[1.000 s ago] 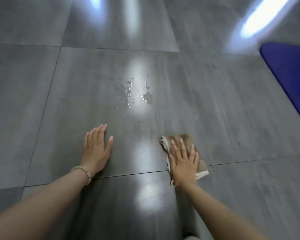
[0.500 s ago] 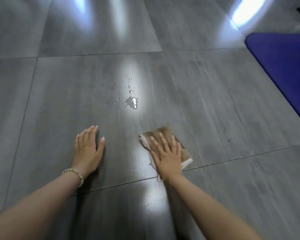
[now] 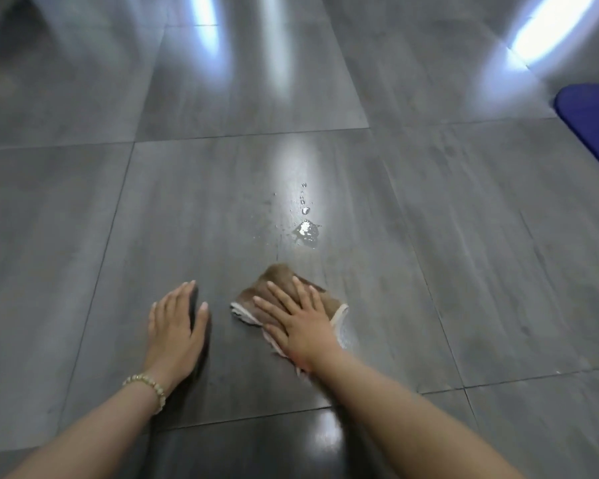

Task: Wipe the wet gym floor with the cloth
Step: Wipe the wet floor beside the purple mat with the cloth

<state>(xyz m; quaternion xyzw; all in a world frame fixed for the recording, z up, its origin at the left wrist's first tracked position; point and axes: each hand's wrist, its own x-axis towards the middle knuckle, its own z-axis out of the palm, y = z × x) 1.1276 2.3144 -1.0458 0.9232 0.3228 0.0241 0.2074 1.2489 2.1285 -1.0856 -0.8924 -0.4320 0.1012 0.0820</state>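
Observation:
A folded brown cloth [image 3: 280, 279] with a pale edge lies flat on the grey tiled gym floor [image 3: 481, 254]. My right hand [image 3: 300, 319] presses down on it with straight, spread fingers. A small puddle of water [image 3: 305, 230] with a trail of drops beyond it shines on the tile just ahead of the cloth, a short gap between them. My left hand [image 3: 175, 326], a beaded bracelet at its wrist, rests flat on the floor to the left of the cloth.
A blue exercise mat [image 3: 592, 122] lies at the right edge of view. Bright reflections of ceiling lights streak the glossy tiles at the top. Dark grout lines cross the floor.
My right hand has slid the cloth forward and leftward along the floor toward the puddle. My left hand stays flat on the tile beside it. The view has shifted.

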